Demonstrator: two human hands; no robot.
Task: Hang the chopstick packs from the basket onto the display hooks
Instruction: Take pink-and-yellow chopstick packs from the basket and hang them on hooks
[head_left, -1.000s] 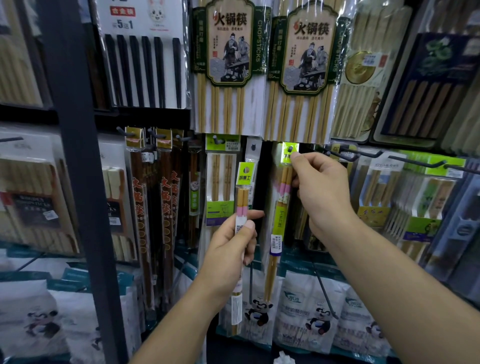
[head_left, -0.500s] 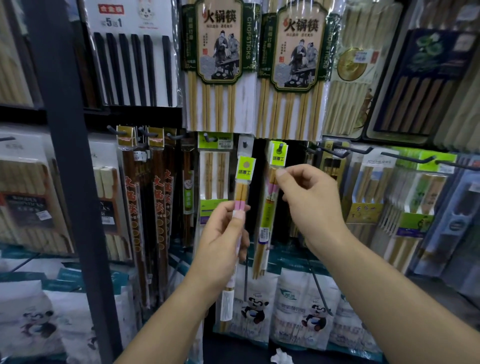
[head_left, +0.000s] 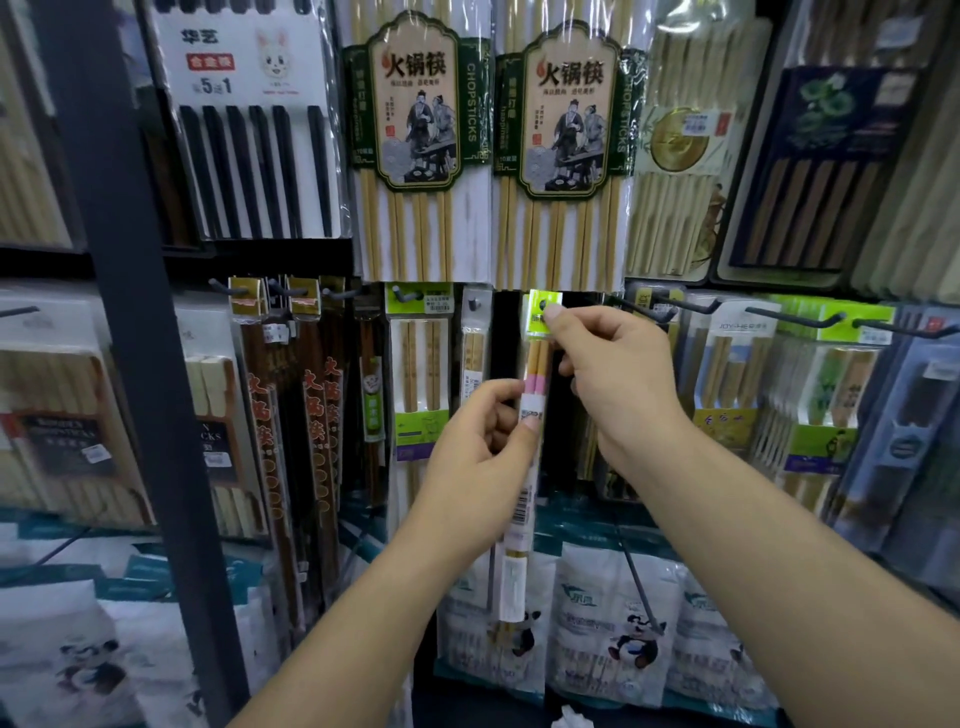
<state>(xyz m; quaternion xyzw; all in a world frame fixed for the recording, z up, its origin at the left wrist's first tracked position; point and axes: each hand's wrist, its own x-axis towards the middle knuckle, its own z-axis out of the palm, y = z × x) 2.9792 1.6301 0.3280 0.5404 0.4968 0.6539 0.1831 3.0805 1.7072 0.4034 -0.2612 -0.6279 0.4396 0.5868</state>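
A slim chopstick pack (head_left: 536, 364) with a green header card (head_left: 540, 314), pink bands and a white barcode label is held upright in front of the display. My left hand (head_left: 478, 467) grips the pack at its middle, thumb on the white label. My right hand (head_left: 618, 384) pinches the green header between thumb and forefinger at hook height, under the big hot-pot chopstick packs (head_left: 566, 130). The hook there is hidden behind the header and my fingers. The basket is out of view.
Bare black hooks (head_left: 647, 309) stick out just right of my right hand, with more hooks (head_left: 784, 318) further right carrying green-headed packs. Dark red chopstick packs (head_left: 317, 415) hang at left beside a dark shelf upright (head_left: 135, 364). Panda-printed bags (head_left: 623, 623) fill the row below.
My right hand let go of the pack it had hung. My left hand carried its pack right and up to that same spot, and my right hand now pinches its header.
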